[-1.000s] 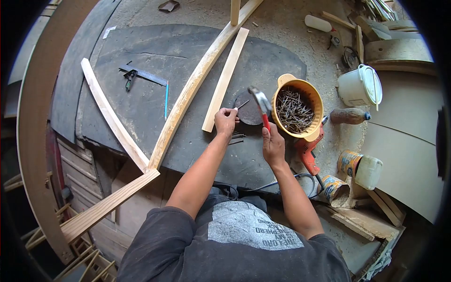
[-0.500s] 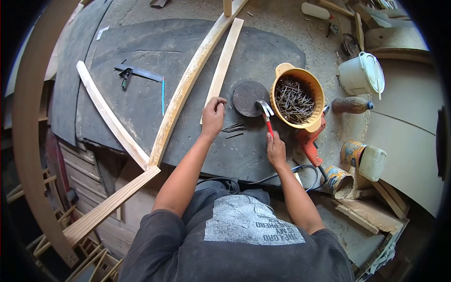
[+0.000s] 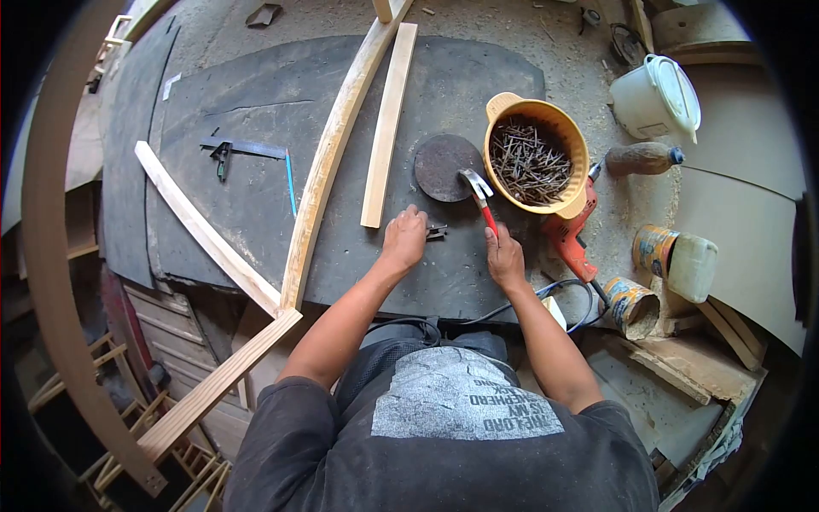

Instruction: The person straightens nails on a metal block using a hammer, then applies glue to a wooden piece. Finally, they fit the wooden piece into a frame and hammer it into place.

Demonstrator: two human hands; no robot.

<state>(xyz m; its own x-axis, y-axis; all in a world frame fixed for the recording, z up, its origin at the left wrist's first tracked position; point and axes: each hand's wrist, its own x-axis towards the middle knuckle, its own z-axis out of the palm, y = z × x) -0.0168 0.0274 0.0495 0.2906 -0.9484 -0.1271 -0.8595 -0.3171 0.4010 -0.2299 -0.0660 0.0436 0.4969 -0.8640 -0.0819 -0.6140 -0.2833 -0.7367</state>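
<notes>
My left hand (image 3: 404, 236) is down at the small pile of dark nails (image 3: 436, 232), its fingers curled and covering part of the pile; what they grip, if anything, is hidden. My right hand (image 3: 505, 256) is closed around the red handle of a claw hammer (image 3: 488, 213). The hammer's head rests at the right edge of a round, dark metal disc (image 3: 445, 165). Just right of the disc stands a yellow tub (image 3: 577, 154) full of nails. A pale wooden strip (image 3: 388, 136) lies beyond my left hand.
A curved beam (image 3: 328, 162) crosses the dark table, joined to other wood at its front edge. A square (image 3: 256, 148) and blue pencil (image 3: 291, 183) lie left. On the right are a red drill (image 3: 570, 239), a white bucket (image 3: 653, 102), a bottle (image 3: 638, 159) and cans.
My left hand has moved from the wooden strip's near end to the nails, now covering part of them. The hammer stays in my right hand. The whole view has shifted slightly.
</notes>
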